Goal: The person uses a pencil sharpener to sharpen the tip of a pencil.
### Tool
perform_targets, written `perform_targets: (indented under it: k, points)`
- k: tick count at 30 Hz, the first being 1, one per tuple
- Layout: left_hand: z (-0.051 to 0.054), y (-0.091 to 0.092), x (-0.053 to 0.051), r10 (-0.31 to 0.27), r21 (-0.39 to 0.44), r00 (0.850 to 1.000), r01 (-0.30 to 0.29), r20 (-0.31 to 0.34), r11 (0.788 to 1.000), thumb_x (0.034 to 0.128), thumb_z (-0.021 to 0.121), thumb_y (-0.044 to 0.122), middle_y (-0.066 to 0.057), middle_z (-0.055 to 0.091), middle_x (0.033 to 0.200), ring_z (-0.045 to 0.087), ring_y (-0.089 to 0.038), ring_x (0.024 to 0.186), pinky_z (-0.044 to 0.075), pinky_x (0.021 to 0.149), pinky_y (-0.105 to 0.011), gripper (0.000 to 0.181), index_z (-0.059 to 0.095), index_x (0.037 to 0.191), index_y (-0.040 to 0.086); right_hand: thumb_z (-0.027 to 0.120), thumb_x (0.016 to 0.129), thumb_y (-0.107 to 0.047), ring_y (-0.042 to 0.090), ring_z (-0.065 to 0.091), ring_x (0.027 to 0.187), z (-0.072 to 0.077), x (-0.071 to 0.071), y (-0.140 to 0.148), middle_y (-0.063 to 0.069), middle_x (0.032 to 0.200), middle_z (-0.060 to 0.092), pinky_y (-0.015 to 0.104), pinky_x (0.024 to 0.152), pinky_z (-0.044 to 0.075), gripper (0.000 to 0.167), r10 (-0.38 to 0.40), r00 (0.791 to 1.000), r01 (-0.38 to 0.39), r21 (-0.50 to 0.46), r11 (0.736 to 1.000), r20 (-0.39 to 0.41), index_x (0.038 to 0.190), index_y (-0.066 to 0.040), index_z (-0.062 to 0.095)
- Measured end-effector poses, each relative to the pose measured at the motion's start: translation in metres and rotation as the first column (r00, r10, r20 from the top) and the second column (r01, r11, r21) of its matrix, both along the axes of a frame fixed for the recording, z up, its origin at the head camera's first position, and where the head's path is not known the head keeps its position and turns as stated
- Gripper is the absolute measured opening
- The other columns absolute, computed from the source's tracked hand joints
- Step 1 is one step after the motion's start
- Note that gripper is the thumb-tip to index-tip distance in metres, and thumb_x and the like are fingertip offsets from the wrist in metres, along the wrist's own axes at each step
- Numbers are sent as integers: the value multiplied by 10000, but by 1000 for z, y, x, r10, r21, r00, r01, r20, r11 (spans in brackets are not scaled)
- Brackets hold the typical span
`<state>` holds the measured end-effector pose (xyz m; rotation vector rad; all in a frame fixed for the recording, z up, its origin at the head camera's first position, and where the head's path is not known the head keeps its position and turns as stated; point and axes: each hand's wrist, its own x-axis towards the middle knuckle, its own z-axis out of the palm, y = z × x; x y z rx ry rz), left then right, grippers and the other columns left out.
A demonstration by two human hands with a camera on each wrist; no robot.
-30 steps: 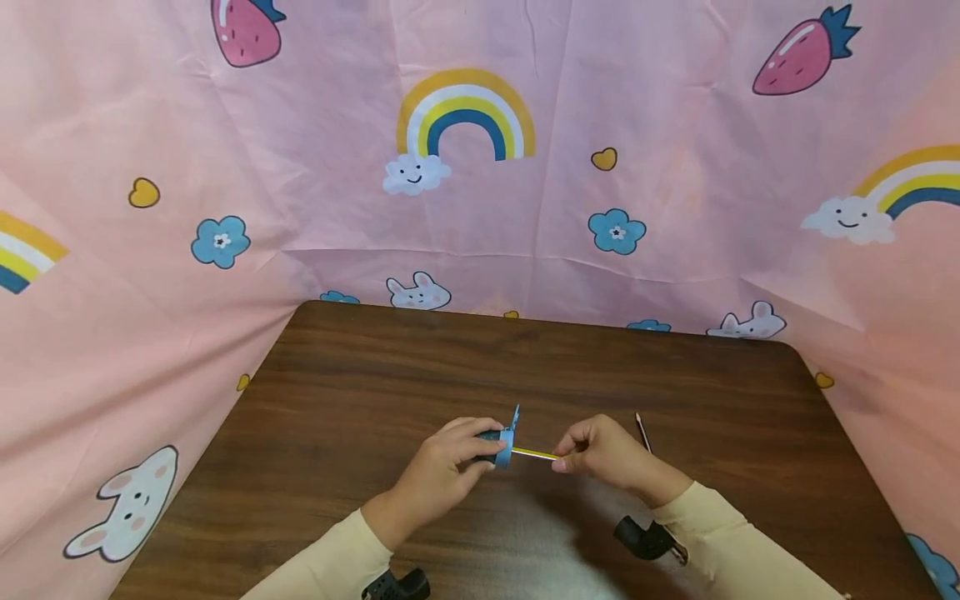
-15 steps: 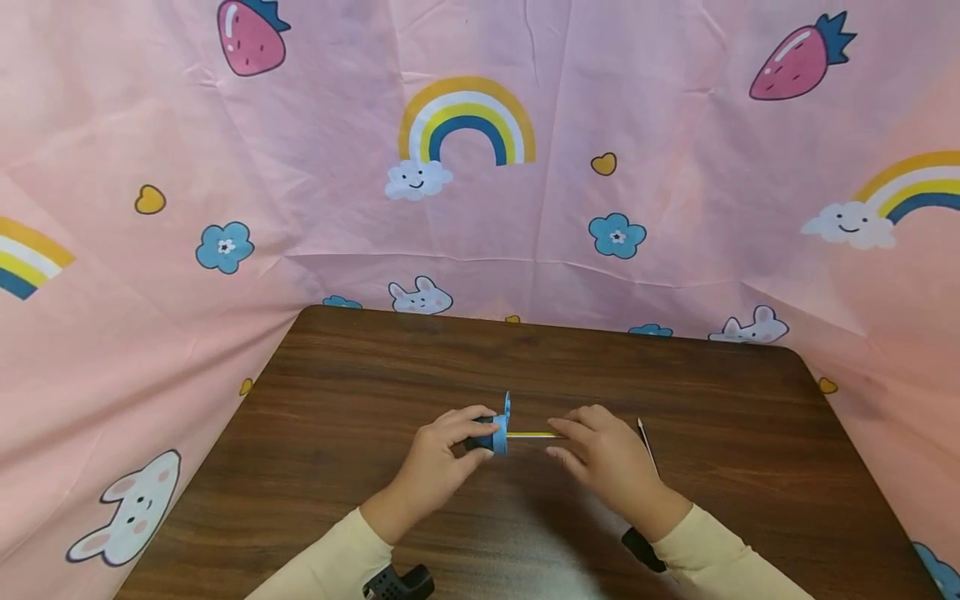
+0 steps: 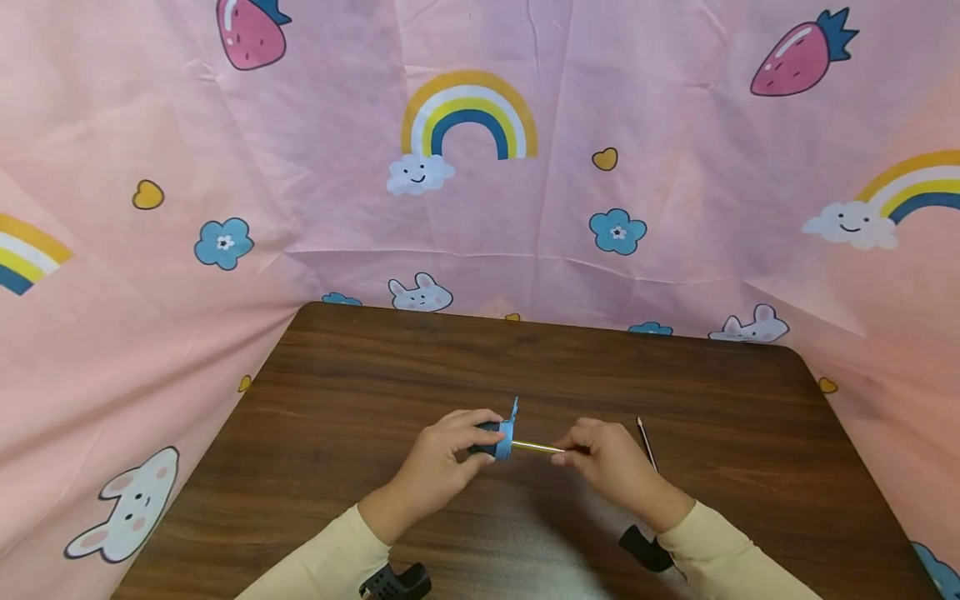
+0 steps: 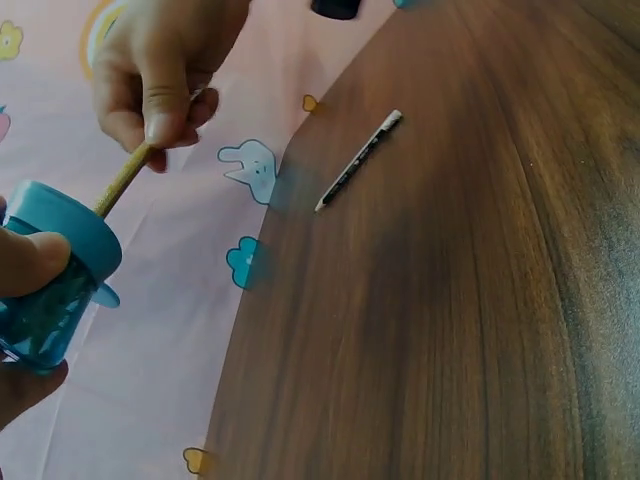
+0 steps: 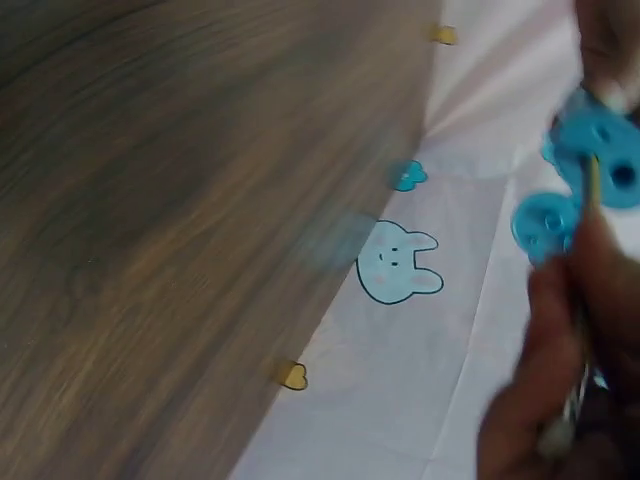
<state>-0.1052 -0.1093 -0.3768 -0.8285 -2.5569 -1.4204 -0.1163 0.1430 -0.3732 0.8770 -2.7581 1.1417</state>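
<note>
My left hand grips a pencil sharpener with a blue top and a see-through dark container, held sideways above the table. Its flip lid stands open, and the right wrist view shows holes in the blue top. A yellow-striped pencil sits with one end in a sharpener hole. My right hand pinches the pencil's other end between thumb and fingers. In the left wrist view the pencil runs straight from the sharpener to the right hand. The tip inside is hidden.
A second pencil, dark with a pale sharpened point, lies on the brown wooden table beyond the right wrist. Patterned pink cloth hangs around the table's back and sides. Black wrist cameras sit below both sleeves.
Half a second ago my right hand's thumb and fingers were spread around the pencil; now they pinch it again. The sharpener has tilted slightly, and the left hand keeps its hold.
</note>
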Motion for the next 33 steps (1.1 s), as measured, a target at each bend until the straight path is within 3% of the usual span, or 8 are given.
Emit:
perform_targets:
  k: [6,13,18,23,25,28,31,33]
  points:
    - [-3,2,-1,-61,-26,979,57,-194,998,726,787,-82,-39,667,1179,592,-232,1131,545,870,-302,336,756,1036,45,704,883,-165,60,444,519,12,-11,7,7,608,559,235,473,402,152,37,854,1,-73,997,519,838,-24,738]
    - [-4,2,-1,27,71,1000,-27,0,997,783,760,-34,-45,640,1233,598,-236,1078,534,682,-221,330,733,1102,45,758,832,-232,73,580,738,11,-2,0,-54,868,664,258,606,507,213,-37,997,50,198,979,-70,999,-99,750]
    - [-3,0,0,62,196,984,-96,169,976,819,742,4,-63,634,1243,609,-243,1074,541,744,-228,325,712,1141,28,681,913,-210,169,591,775,-1,-1,-2,25,903,637,315,633,525,200,28,774,99,163,982,-633,1032,-61,738]
    - [-1,2,2,37,259,968,-104,248,960,819,737,-7,-98,630,1249,598,-294,1137,549,816,-247,337,698,1154,5,439,1039,-121,177,557,676,-9,-4,-3,63,827,614,292,579,492,336,40,587,47,83,995,-809,917,-18,734]
    - [0,2,3,31,244,973,-88,228,966,816,736,-17,-107,627,1249,598,-297,1137,551,816,-248,340,698,1153,1,503,1009,-93,165,525,649,-9,-3,-3,51,795,595,259,550,473,274,30,608,44,72,996,-793,887,-21,737]
    - [0,3,4,36,162,992,-56,124,985,793,748,-40,-84,632,1241,604,-268,1115,555,771,-228,349,711,1135,16,683,884,-66,115,513,644,-5,0,-3,-2,759,579,196,535,456,75,16,783,34,69,997,-622,847,-54,747]
    - [-2,3,4,19,55,998,-16,-52,998,762,765,-63,-67,644,1220,598,-250,1108,557,782,-241,340,733,1088,28,779,772,-95,48,524,647,2,-1,0,-47,753,594,181,539,465,60,22,979,-17,23,1000,-202,821,-78,747]
    - [-3,3,3,-5,6,986,6,-164,1000,739,782,-68,-63,656,1196,599,-247,1102,562,803,-278,327,746,1050,30,751,818,-110,20,516,630,7,-5,3,-32,758,634,196,533,457,47,36,991,-31,-39,999,127,828,-64,747]
